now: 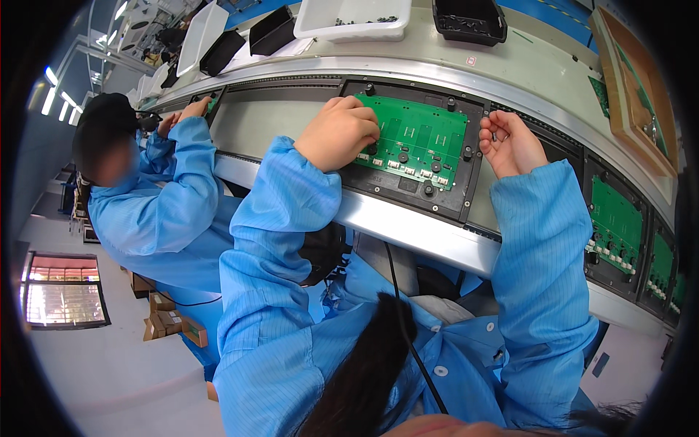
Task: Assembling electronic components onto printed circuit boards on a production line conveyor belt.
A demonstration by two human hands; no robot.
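Observation:
A green circuit board (419,137) lies in a black carrier frame (477,109) on the line in front of me. White connectors and small round black parts sit along its near edge. My left hand (339,134) is over the board's left side, fingers bent down and pressed together near a dark part; what they pinch is hidden. Just right of the carrier, my right hand (512,144) is raised with its fingers curled in toward the palm. Something small and dark shows between those fingers, too small to name.
A metal rail (408,224) runs along the line's near side. More boards in carriers (616,218) stand to the right. Beyond the line are a white bin (353,30), a black bin (472,29) and a wooden-framed box (637,95). A co-worker (156,197) works at the left.

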